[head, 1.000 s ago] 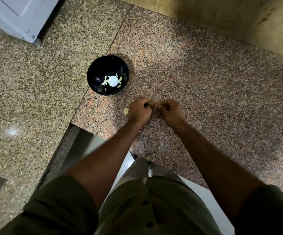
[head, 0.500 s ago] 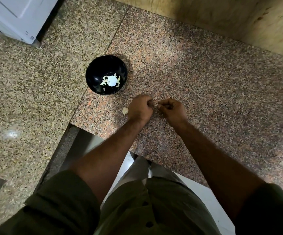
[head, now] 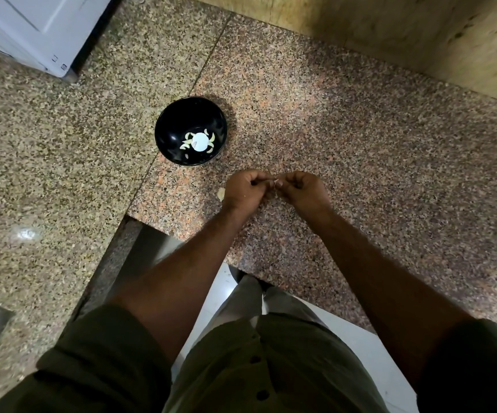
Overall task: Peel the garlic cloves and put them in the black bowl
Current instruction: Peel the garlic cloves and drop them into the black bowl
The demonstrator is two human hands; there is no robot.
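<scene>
Head view looks down on a speckled granite counter [head: 360,144] with a straight seam between two slabs. The left hand [head: 247,190] and right hand [head: 301,189] meet knuckle to knuckle, fingers curled, pinching a small pale garlic clove [head: 276,183] between their tips. Another clove [head: 220,193] lies on the stone just beside the left hand. The round, glossy black bowl [head: 181,120] sits nearby, with curved pale peeled cloves [head: 211,138] ringing a white disc at its bottom
</scene>
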